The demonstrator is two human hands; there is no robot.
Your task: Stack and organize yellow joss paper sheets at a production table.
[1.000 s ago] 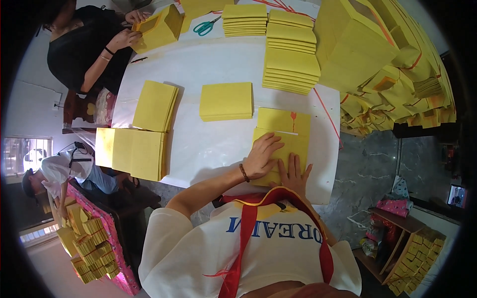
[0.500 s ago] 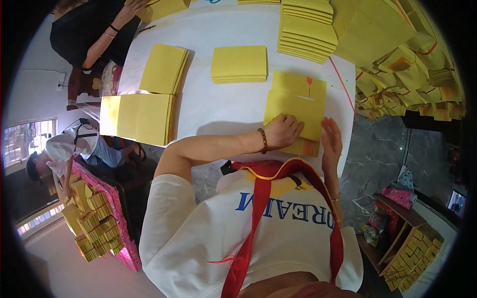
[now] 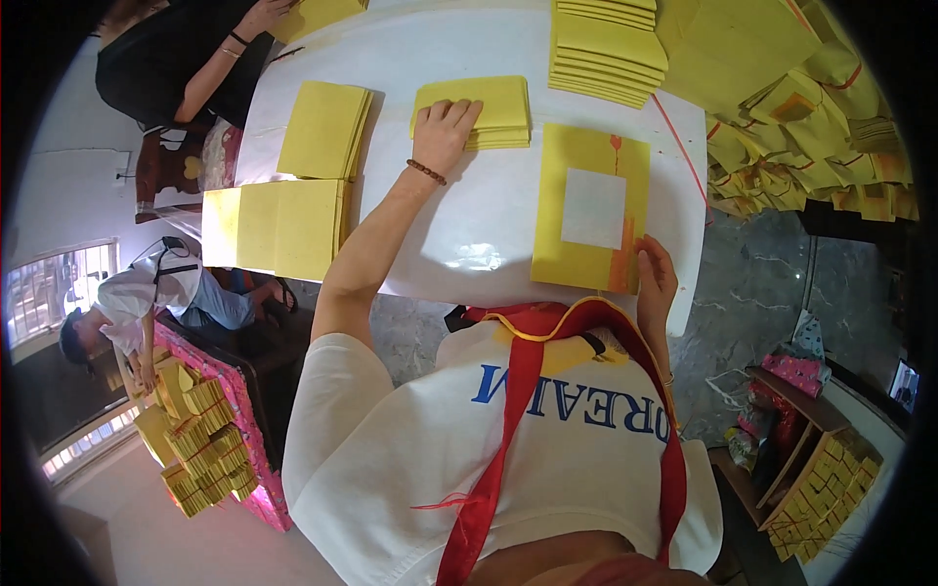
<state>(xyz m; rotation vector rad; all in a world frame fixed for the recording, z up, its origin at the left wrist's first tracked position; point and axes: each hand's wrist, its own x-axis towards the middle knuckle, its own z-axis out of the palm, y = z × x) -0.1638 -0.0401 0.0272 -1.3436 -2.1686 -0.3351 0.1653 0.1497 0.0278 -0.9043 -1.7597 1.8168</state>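
My left hand (image 3: pixel 447 127) rests on a small stack of folded yellow papers (image 3: pixel 503 103) near the table's middle. Its fingers lie over the top paper, slightly bent. In front of me, to the right, lies a flat yellow paper sheet (image 3: pixel 552 215). The sheet bears a white square (image 3: pixel 594 209), a red mark at its far side and an orange streak. Beside the sheet's right edge is my right hand (image 3: pixel 657 273), fingers loosely apart, gripping nothing that I can see.
Yellow paper stacks stand on the white table (image 3: pixel 469 215): two at left (image 3: pixel 322 132), a taller one (image 3: pixel 606 59) far right. Many yellow papers (image 3: pixel 791 146) pile beyond the right edge. A co-worker's hand (image 3: pixel 262 18) shows far left; another person (image 3: pixel 161 283) handles bundles.
My left hand has gone from the folded paper in front of me to the middle stack. A flat sheet with a white square now shows there. My right hand stays at its right edge.
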